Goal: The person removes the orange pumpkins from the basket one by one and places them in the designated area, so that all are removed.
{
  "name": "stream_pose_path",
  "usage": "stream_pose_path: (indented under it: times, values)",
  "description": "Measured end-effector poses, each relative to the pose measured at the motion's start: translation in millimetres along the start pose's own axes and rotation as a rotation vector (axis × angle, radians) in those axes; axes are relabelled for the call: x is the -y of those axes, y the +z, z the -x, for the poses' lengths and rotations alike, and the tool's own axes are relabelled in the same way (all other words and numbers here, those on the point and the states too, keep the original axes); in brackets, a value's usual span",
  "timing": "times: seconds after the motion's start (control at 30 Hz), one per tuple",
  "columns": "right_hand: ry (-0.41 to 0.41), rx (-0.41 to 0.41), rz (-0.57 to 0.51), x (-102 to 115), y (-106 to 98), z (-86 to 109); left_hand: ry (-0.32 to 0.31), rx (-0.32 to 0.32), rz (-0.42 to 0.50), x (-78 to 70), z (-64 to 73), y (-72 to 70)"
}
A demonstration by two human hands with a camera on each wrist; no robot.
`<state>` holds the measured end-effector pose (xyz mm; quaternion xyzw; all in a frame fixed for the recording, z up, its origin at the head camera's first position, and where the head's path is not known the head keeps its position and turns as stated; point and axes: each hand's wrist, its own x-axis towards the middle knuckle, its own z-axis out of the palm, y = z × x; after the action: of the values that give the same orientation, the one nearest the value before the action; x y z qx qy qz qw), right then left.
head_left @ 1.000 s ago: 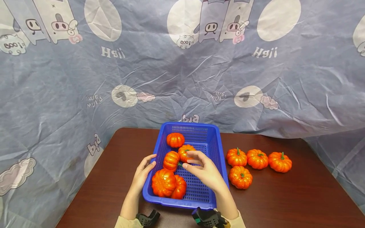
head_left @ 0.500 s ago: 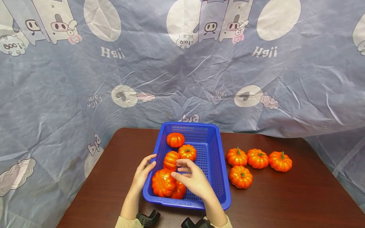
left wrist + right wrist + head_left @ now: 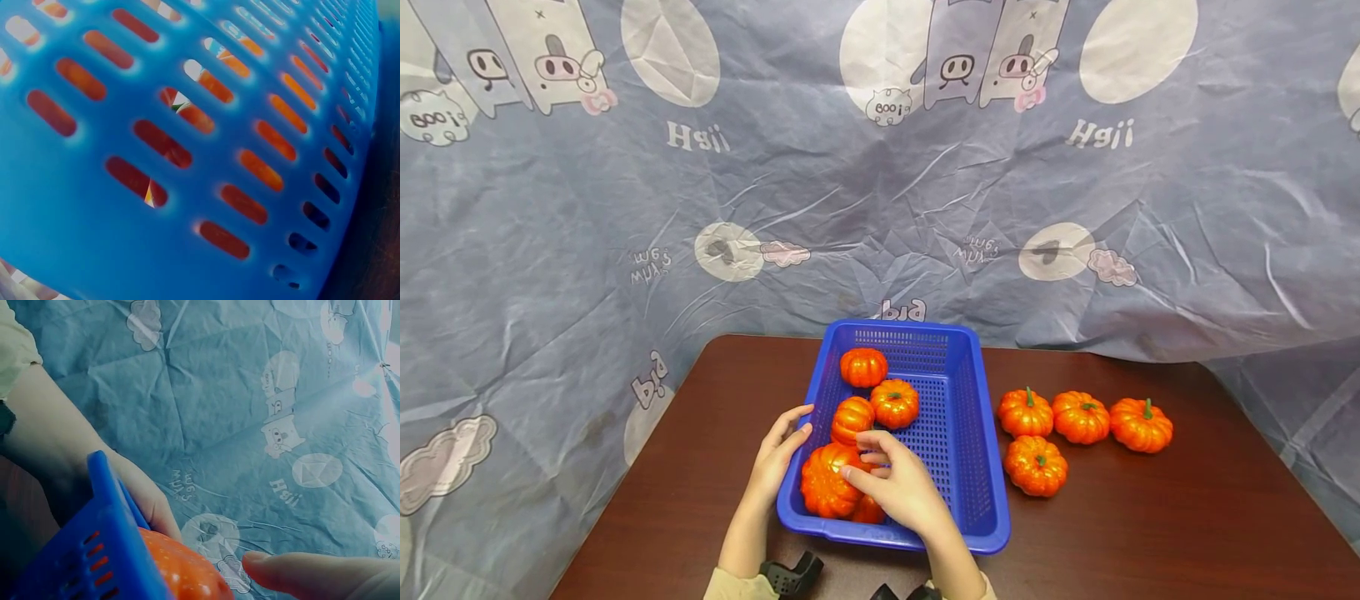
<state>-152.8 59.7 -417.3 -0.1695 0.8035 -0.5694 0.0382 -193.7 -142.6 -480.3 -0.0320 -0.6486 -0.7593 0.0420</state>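
A blue plastic basket (image 3: 979, 467) holds several shiny orange toy pumpkins along its left side. My left hand (image 3: 775, 452) grips the basket's left rim with its fingertips over the edge. Above the front-left corner, my right hand (image 3: 898, 485) hovers with thumb and fingers apart. Below it lies the largest pumpkin (image 3: 827, 483), partly covering a smaller pumpkin (image 3: 868, 511). The right wrist view shows my right thumb (image 3: 300, 572) apart from an orange pumpkin (image 3: 184, 569). Farther back in the basket are an upturned pumpkin (image 3: 852, 419), one with a green stem (image 3: 895, 404) and another pumpkin (image 3: 863, 367).
Right of the basket, several more pumpkins (image 3: 1036, 467) with green stems stand on the dark brown table (image 3: 1150, 517). A grey-blue cartoon-printed cloth (image 3: 880, 192) hangs behind the table. The basket's slotted wall (image 3: 187, 144) fills the left wrist view.
My right hand has moved left and toward the front, from over the basket's middle to over the largest pumpkin. My left hand stays at the rim.
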Motion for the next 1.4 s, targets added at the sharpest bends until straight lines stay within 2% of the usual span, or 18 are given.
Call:
stream_pose_path:
  times: [0.33,0.6,0.83,0.97,1.2,1.4]
  values:
    - [0.006,0.029,0.12,-3.2,4.8,0.1,0.006,0.002,0.001,1.7,-0.9,-0.8]
    - [0.067,0.041,0.165,-1.4,4.1,1.5,-0.004,0.0,0.0,2.5,-1.2,-1.0]
    - [0.078,0.046,0.19,-0.8,4.0,3.0,-0.005,0.003,0.014,2.5,-1.0,-0.6]
    - [0.075,0.046,0.171,0.1,3.5,3.6,-0.001,0.013,0.021,2.2,-0.8,-0.8]
    - [0.035,0.033,0.076,-0.9,1.6,3.2,0.003,0.001,-0.011,2.0,-1.1,-1.2]
    - [0.02,-0.021,0.011,-1.1,-0.9,3.1,-0.001,-0.002,-0.028,1.7,-0.7,-1.1]
